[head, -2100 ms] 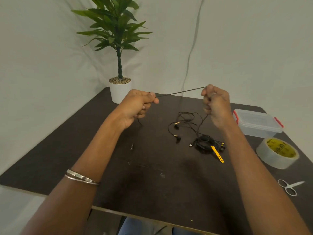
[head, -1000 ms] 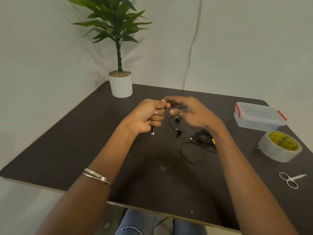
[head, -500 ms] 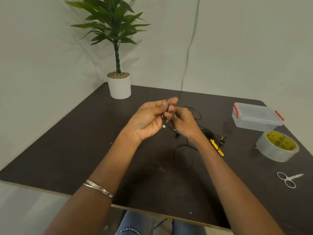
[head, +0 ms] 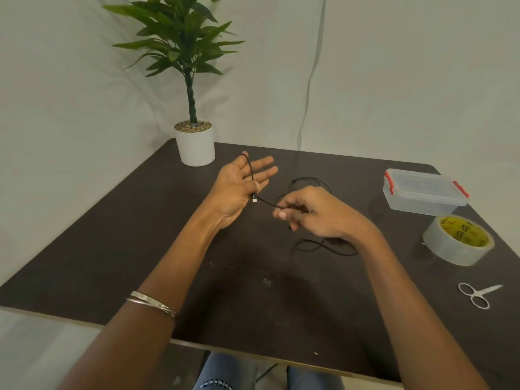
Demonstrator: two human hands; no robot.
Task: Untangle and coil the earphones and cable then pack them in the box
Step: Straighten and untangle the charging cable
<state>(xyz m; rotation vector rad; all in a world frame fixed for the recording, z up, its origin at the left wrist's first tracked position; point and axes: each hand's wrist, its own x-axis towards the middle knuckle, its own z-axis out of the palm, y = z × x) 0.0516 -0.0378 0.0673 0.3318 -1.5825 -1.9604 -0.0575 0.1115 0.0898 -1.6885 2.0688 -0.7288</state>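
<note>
My left hand point(head: 239, 187) is raised palm-up with fingers spread, and a thin black cable point(head: 250, 170) runs over them and across the palm, its small plug end pinned by the thumb. The cable stretches right into my right hand point(head: 312, 213), which pinches it. More of the cable lies in loose loops point(head: 323, 246) on the table below my right hand. Earphone wire point(head: 309, 181) lies on the table beyond my right hand, partly hidden. The clear box point(head: 422, 191) with red clips stands closed at the right.
A dark table point(head: 112, 249) fills the view. A potted plant point(head: 194, 142) stands at the back left. A roll of clear tape point(head: 457, 239) sits near the right edge, with small scissors point(head: 475, 295) in front of it. A grey cord hangs down the wall behind.
My hands were pulling the cable taut in the air, then came together. Now my left hand has opened flat with the cable around its fingers, and my right hand has drawn away to the right.
</note>
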